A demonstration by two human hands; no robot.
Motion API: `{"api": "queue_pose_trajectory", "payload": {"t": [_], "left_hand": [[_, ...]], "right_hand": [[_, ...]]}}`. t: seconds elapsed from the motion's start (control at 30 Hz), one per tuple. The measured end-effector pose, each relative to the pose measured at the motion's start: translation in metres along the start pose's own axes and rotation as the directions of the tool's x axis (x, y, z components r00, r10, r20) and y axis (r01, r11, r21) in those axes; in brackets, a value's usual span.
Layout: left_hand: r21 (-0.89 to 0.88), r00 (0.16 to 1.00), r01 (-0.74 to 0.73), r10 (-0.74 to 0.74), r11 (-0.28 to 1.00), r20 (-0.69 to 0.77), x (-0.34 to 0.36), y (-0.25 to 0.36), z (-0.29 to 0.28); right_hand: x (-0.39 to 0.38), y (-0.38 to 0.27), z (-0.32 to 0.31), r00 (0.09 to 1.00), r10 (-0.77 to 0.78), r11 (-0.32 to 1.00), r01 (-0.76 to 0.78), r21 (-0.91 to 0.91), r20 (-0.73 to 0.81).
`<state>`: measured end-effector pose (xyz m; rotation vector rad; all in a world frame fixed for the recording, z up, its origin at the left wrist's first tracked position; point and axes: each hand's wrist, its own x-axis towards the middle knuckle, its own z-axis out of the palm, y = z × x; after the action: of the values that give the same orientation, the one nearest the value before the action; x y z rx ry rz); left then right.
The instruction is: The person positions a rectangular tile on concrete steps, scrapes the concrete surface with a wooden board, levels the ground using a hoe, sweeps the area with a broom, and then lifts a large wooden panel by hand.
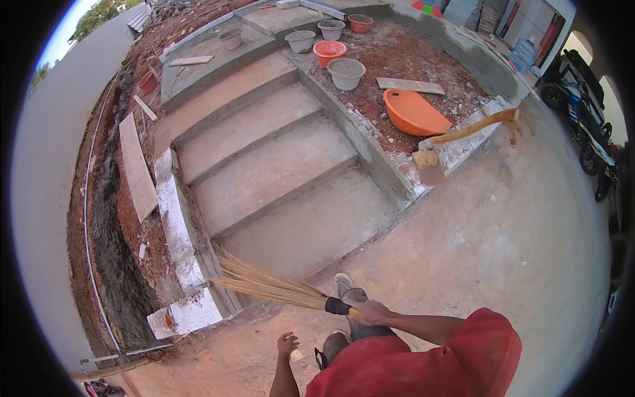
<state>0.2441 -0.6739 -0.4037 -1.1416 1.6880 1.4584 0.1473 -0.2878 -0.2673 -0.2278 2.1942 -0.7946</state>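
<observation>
My right hand (pixel 370 311) is closed round the handle of a stick broom (pixel 274 284). A black band wraps the broom beside my fingers. Its long straw-coloured bristles fan out to the left, their tips by the low wall (pixel 195 311) at the foot of the concrete steps (pixel 307 231). Whether the tips touch the surface I cannot tell. My left hand (pixel 287 344) hangs free on the left, fingers loosely apart, holding nothing. My feet, in sandals, stand on the dusty concrete floor (pixel 463 264) just before the lowest step.
A hoe (pixel 473 132) lies at the right of the steps beside an orange basin (pixel 413 114). Several buckets (pixel 346 74) stand farther up on the red soil. Left of the steps are a long plank (pixel 137 169) and a muddy trench (pixel 119 245). A motorcycle (pixel 585 126) is parked far right.
</observation>
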Motion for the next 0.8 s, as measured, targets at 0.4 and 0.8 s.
{"api": "queue_pose_trajectory", "payload": {"t": [0.4,0.8], "left_hand": [[-0.046,0.998,0.031,-0.028,0.998,0.06,0.065,0.212,0.028],[0.089,0.985,-0.046,0.031,0.995,0.168,0.213,0.584,-0.039]], "right_hand": [[0.113,0.054,-0.425,0.235,0.086,0.989,-0.134,0.056,-0.968],[0.286,0.016,-0.653,0.366,0.352,0.936,-0.136,0.324,-0.862]]}}
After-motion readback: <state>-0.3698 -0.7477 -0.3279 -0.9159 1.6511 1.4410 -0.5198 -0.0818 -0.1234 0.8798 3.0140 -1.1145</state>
